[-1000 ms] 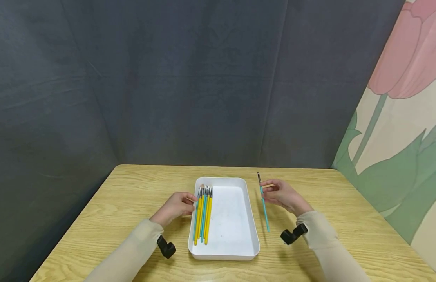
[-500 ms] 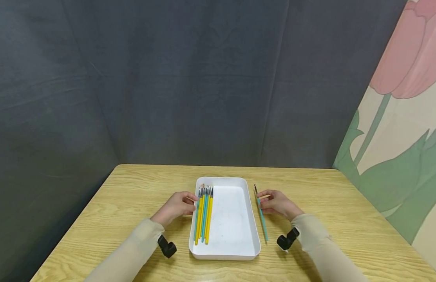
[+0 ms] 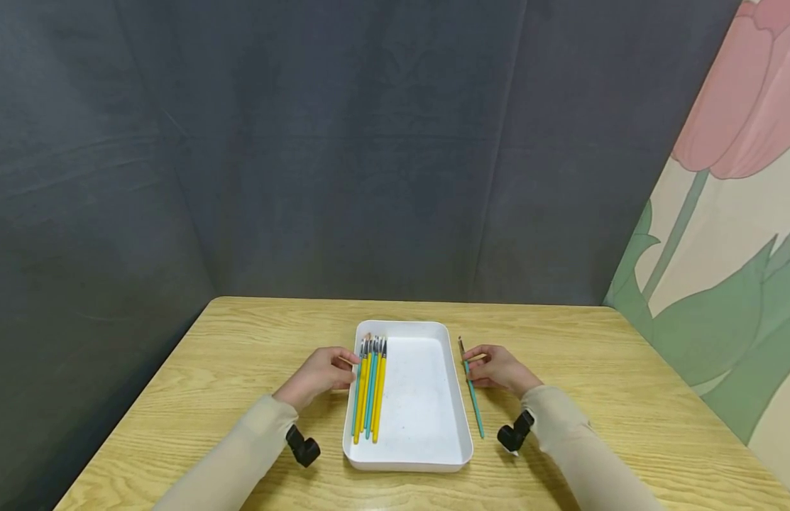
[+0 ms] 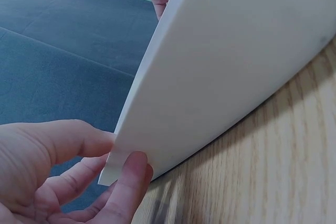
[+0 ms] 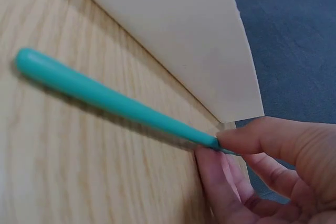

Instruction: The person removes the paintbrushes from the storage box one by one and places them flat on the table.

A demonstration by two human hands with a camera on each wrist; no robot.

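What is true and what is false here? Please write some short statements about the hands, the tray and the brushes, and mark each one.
1. The right hand holds a turquoise brush outside the white tray. True.
2. The left hand holds a yellow brush. False: the left hand pinches the tray's left rim.
3. The brushes inside the tray lie along its right side. False: they lie along its left side.
4. These brushes include both yellow and turquoise handles. True.
5. Their bristle ends point to the tray's near end. False: they point to its far end.
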